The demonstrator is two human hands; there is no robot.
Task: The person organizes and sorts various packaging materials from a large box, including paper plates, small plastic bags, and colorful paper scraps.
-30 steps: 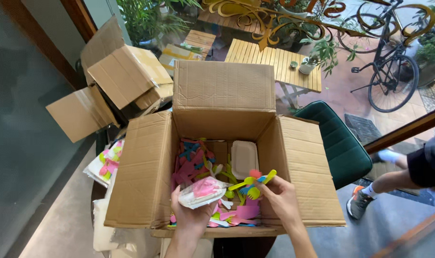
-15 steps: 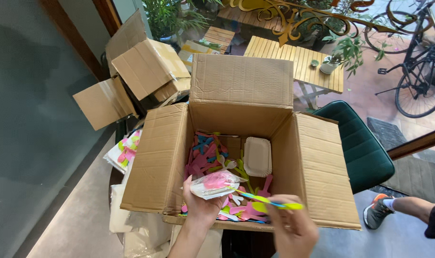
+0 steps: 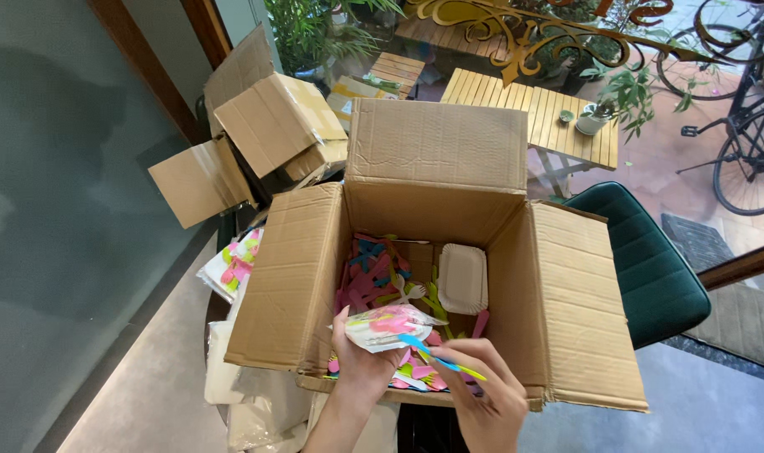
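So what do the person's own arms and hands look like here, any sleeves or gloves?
Both arms are bare as far as the frame shows: no sleeves, no gloves. The left hand and right hand show no rings, watch or bracelets that I can make out.

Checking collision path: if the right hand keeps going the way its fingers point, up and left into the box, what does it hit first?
Probably the clear packet held by the left hand. The right hand holds a blue stick whose tip already meets it. Depth is unclear.
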